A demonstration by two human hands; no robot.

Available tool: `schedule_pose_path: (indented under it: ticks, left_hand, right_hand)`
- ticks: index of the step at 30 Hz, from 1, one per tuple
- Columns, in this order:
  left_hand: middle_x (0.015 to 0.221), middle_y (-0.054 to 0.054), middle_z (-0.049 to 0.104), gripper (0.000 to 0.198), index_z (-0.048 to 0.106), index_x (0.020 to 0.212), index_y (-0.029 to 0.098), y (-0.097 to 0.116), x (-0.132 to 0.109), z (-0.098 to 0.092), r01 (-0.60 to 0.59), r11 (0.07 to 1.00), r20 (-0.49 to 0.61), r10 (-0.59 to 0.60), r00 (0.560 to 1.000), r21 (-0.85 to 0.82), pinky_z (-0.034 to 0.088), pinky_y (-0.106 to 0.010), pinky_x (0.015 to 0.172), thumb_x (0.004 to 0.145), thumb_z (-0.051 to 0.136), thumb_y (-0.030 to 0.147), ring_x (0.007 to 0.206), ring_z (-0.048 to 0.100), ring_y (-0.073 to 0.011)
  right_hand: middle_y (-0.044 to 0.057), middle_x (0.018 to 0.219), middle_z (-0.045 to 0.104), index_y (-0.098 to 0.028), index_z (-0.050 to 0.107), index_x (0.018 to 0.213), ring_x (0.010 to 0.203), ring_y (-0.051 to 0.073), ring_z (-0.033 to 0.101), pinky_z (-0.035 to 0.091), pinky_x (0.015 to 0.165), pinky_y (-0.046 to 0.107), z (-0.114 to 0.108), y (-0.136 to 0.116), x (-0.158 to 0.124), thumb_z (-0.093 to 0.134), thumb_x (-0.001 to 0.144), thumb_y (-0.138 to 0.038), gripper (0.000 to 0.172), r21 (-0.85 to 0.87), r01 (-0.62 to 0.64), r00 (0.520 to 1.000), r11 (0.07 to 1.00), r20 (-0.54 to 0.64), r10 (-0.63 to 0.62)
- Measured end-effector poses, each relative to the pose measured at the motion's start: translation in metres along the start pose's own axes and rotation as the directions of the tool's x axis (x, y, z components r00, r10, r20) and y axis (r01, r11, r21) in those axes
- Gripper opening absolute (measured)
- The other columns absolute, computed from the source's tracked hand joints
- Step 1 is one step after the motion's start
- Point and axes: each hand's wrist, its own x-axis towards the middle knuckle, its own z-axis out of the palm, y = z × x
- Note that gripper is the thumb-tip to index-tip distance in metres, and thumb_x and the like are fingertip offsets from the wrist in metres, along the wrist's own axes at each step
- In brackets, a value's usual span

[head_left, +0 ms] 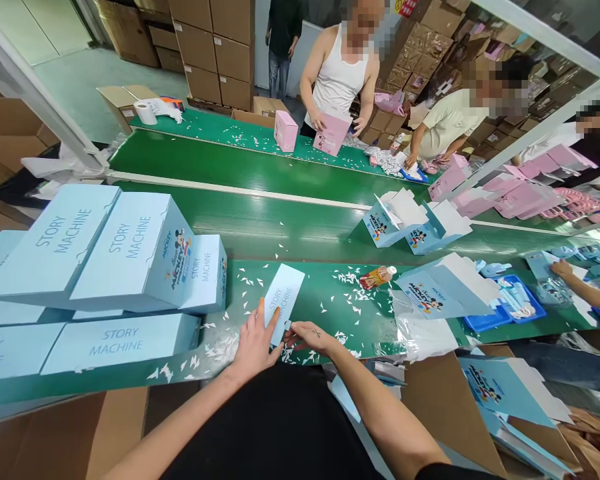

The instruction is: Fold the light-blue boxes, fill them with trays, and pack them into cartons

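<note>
A light blue carton [289, 285] printed "STORY MACHINE" is in front of me at the near edge of the green table. My left hand [257, 339] grips its left side, with fingers over the printed face. At its near right corner, my right hand [310, 337] has curled fingers pinching a small tab of the carton; the fingertips are partly hidden. Small white paper scraps [253, 280] lie scattered around it. To the left, finished-looking blue cartons [125, 250] are stacked in layers.
A drink bottle [377, 277] lies right of my hands. Beyond it are an open blue carton [443, 287] and a blue tray [527, 300]. A conveyor belt [260, 220] runs behind. Across it, a person handles a pink carton [333, 133]. Open cardboard boxes [445, 400] stand below the table.
</note>
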Motion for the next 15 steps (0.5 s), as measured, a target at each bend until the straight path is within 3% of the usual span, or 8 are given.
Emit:
schedule_pose_path:
  ticks: [2, 6, 10, 15]
  left_hand:
    - [0.162, -0.023, 0.008, 0.074, 0.034, 0.152, 0.022, 0.000, 0.001, -0.002, 0.003, 1.000, 0.014, -0.003, 1.000, -0.017, 0.043, -0.051, 0.094, 0.085, 0.059, 0.041, 0.131, 0.039, -0.0431]
    - [0.162, -0.023, 0.007, 0.073, 0.032, 0.152, 0.023, 0.002, 0.005, -0.006, 0.019, 0.999, 0.052, -0.017, 0.999, -0.039, 0.044, -0.054, 0.094, 0.087, 0.055, 0.047, 0.131, 0.038, -0.0433]
    - [0.161, -0.024, 0.005, 0.071, 0.030, 0.153, 0.021, 0.006, 0.009, -0.008, 0.046, 0.998, 0.096, -0.042, 0.995, -0.038, 0.043, -0.057, 0.095, 0.089, 0.051, 0.043, 0.131, 0.036, -0.0443]
    - [0.161, -0.023, 0.006, 0.070, 0.026, 0.154, 0.022, 0.011, 0.013, -0.013, 0.072, 0.996, 0.167, -0.063, 0.984, -0.047, 0.043, -0.059, 0.095, 0.092, 0.045, 0.047, 0.133, 0.034, -0.0451]
  right_hand:
    - [0.008, 0.098, 0.069, -0.019, 0.062, 0.091, 0.086, 0.020, 0.068, 0.054, 0.076, 0.034, 0.000, 0.000, -0.001, 0.050, 0.077, -0.081, 0.065, 0.057, 0.009, 0.999, 0.998, -0.032, -0.007]
    - [0.005, 0.090, 0.068, -0.018, 0.061, 0.085, 0.079, 0.018, 0.067, 0.052, 0.071, 0.030, 0.006, 0.004, 0.008, 0.060, 0.076, -0.077, 0.059, 0.015, 0.040, 0.996, 0.999, -0.084, -0.039]
    - [0.002, 0.079, 0.067, -0.018, 0.059, 0.078, 0.073, 0.015, 0.065, 0.050, 0.070, 0.026, 0.012, 0.015, 0.020, 0.059, 0.084, -0.069, 0.052, 0.058, 0.046, 0.990, 0.997, -0.138, -0.037]
    - [0.003, 0.084, 0.069, -0.016, 0.061, 0.081, 0.077, 0.013, 0.066, 0.050, 0.071, 0.024, 0.007, 0.021, 0.019, 0.060, 0.089, -0.058, 0.042, 0.113, 0.063, 0.992, 0.992, -0.115, -0.049]
